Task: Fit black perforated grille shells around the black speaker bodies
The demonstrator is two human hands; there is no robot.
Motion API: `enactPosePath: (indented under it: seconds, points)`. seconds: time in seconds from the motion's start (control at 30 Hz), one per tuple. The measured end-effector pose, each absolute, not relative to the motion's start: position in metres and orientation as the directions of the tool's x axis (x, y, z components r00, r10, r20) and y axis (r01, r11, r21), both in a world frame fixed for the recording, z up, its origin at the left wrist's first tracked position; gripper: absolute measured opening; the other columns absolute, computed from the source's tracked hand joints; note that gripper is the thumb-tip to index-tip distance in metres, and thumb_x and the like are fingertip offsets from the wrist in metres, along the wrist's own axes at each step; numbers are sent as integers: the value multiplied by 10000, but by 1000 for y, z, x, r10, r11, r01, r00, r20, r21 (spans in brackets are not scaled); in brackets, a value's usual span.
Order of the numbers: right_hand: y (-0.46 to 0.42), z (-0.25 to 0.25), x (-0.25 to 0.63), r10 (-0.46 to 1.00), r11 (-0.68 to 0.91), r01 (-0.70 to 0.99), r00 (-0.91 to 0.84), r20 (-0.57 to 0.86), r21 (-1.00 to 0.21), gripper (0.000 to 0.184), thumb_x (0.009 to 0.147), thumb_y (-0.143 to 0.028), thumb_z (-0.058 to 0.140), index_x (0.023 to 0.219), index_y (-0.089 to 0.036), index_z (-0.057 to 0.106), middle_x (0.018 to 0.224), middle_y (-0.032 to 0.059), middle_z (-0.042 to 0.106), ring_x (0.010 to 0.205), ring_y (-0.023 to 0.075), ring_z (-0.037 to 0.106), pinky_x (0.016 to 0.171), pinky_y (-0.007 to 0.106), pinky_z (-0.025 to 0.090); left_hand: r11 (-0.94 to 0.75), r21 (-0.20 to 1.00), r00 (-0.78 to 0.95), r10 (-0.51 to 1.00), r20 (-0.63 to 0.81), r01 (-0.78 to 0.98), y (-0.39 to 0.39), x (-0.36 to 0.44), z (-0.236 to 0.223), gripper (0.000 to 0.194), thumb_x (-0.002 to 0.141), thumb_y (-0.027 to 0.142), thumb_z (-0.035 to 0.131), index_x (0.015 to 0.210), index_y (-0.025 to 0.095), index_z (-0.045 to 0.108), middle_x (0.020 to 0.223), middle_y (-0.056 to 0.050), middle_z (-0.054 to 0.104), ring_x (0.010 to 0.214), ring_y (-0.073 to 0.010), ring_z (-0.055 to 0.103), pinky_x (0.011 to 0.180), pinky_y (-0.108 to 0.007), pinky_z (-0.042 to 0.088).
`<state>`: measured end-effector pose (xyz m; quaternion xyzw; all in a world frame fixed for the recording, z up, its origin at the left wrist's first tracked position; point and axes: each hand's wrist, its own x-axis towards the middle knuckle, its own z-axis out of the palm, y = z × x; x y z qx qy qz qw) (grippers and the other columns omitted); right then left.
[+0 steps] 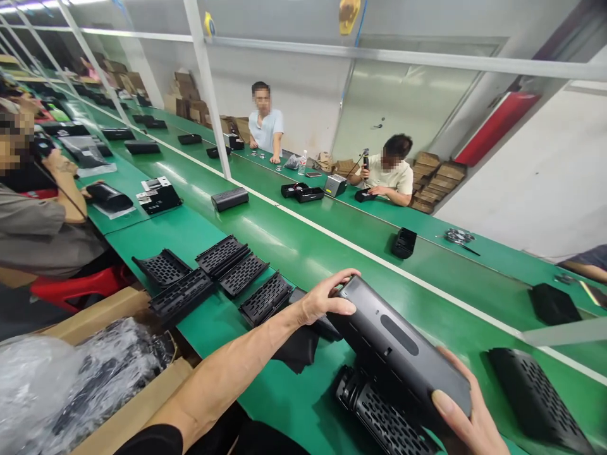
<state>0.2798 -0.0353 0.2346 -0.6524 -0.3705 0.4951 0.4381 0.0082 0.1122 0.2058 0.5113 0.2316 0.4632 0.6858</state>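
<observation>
A long black plastic housing (422, 373) with a rounded slot on its face is held tilted above the green bench. My left hand (327, 300) grips its far upper end, thumb on the face. At the near lower end, my right hand (467, 404) is closed around it, thumb on the edge. Below the housing lies a perforated black shell (389, 417), partly covered by it. Left of my left hand sits another perforated black panel (266, 298), and a dark piece (298, 347) lies partly behind my forearm.
Several perforated panels (180, 294) lie along the green bench (156, 240). An open carton (175, 379) with plastic-wrapped parts stands at lower left. A perforated housing (535, 398) lies at right. A white post (208, 95) rises beyond. Co-workers (389, 170) sit across and at left.
</observation>
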Motion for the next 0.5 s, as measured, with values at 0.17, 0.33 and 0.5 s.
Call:
enactPosePath:
  seconds: [0.17, 0.33, 0.5]
  points:
    - [-30, 233, 295, 942, -277, 76, 219, -255, -958, 852, 762, -653, 785, 1477, -325, 460, 1497, 136, 578, 1260, 411, 622, 969, 463, 575, 51, 877, 419, 891, 177, -478, 101, 14, 193, 760, 669, 322, 817, 1398, 260, 612, 1223, -37, 649, 1046, -233, 581, 937, -327, 436]
    - [-31, 218, 301, 967, -142, 1, 214, -138, -990, 1054, 795, -789, 662, 1660, -384, 217, 1640, 147, 427, 1414, 465, 494, 1037, 610, 516, 206, 674, 300, 954, 24, -709, 72, 34, 173, 752, 689, 332, 764, 1417, 241, 599, 1208, -62, 727, 1112, -287, 652, 986, -382, 470]
    - [-27, 201, 260, 962, 64, 371, 224, 157, -926, 1149, 748, -620, 819, 1673, -301, 217, 1417, 165, 629, 1218, 451, 643, 1026, 638, 527, 494, 387, 481, 866, -137, -779, 38, 74, 139, 710, 804, 518, 658, 1452, 234, 589, 1420, -119, 667, 1291, -363, 610, 1046, -481, 480]
